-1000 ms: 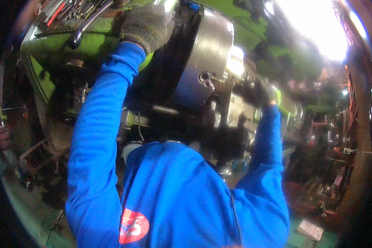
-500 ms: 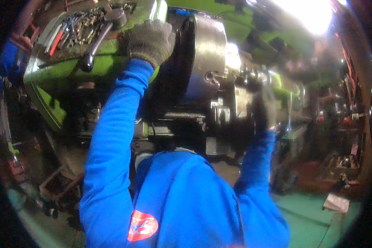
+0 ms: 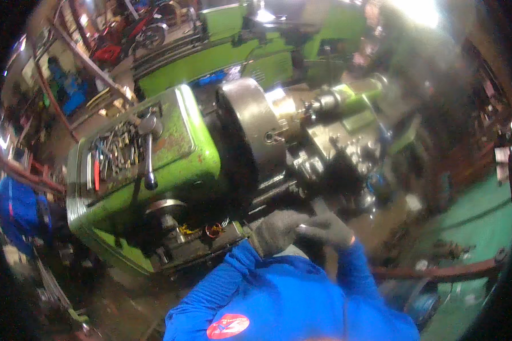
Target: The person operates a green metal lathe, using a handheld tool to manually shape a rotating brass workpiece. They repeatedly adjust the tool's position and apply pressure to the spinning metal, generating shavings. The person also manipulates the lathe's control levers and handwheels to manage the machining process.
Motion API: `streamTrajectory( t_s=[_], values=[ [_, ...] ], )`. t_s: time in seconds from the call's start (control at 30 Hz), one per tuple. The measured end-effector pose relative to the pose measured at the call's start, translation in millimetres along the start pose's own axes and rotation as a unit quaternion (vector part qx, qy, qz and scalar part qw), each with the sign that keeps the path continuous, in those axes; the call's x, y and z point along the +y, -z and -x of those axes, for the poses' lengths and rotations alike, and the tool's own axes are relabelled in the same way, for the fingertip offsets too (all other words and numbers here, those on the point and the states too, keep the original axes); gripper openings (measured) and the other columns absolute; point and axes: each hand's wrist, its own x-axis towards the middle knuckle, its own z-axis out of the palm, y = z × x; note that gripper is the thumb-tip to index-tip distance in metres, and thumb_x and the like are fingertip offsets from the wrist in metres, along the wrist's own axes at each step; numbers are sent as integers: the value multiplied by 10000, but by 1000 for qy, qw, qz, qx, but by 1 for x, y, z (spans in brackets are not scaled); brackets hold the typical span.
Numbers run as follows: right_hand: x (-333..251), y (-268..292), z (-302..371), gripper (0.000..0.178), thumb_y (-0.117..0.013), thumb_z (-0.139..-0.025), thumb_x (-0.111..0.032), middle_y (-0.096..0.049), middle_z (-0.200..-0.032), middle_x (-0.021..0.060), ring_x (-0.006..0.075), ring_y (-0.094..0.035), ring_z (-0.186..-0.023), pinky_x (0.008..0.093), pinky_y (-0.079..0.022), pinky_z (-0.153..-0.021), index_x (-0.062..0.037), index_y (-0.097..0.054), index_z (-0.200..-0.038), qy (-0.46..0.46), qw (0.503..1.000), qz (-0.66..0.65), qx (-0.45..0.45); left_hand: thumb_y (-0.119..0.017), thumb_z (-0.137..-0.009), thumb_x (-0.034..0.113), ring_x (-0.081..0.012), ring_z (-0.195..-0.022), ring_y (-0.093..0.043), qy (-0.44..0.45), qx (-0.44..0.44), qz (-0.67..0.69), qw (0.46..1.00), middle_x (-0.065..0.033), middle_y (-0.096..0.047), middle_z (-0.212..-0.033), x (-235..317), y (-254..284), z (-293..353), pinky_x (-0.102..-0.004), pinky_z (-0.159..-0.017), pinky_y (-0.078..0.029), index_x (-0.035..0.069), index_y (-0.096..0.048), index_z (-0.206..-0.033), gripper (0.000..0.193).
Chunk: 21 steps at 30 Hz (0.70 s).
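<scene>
Resting low before the green lathe, both gloved hands meet just below its carriage — left hand curled, right hand laid against it; whether either grips anything cannot be told, blurred. Steel chuck sits above, loose tools on the headstock.

Only one label in view: red oval patch with white markings, sewn on blue sleeve at bottom edge. No packages, signs or screens clearly seen.
</scene>
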Motion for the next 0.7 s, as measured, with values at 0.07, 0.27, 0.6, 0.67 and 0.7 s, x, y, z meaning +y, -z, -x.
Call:
streamTrajectory(
  t_s=[0.07,0.27,0.6,0.67,0.7],
  values=[
    [10,-2,10,310,-790,-911,-294,-765,-910,74,120,-675,-854,303,-543,-781,1,-779,-1009,-8,1000,3,18,-681,-912,174,-393,-943,-681,55,-38,-37,997,-193,-709,-1011,17,2,9,-462,-837,-548,71,-707,-1131,244],
    [28,-25,3,274,-789,-894,-293,-737,-976,70,143,-674,-898,306,-544,-811,-33,-763,-977,175,854,317,374,-676,-976,275,-386,-880,-683,210,35,-16,977,-177,-718,-957,35,-3,20,-463,-773,-534,75,-733,-1043,218],
    [78,-7,-44,153,-676,-934,-125,-586,-813,136,356,-607,-747,422,-511,-669,-40,-552,-964,105,981,-164,9,-724,-778,136,-339,-824,-644,33,-10,-204,978,-103,-642,-836,25,6,-15,-470,-742,-504,150,-738,-1135,358],
    [51,5,-55,164,-707,-901,-131,-597,-837,161,392,-608,-779,432,-512,-688,-50,-575,-955,230,973,35,14,-726,-780,140,-334,-820,-637,46,-25,-242,969,-94,-628,-825,22,17,-23,-476,-744,-499,155,-733,-1143,363],
    [42,11,-62,163,-717,-890,-133,-612,-857,168,399,-612,-794,430,-511,-696,-56,-597,-968,245,967,71,12,-730,-784,137,-333,-839,-640,44,-30,-257,965,-91,-638,-847,23,24,-31,-474,-756,-501,151,-729,-1140,356]
  ],
)
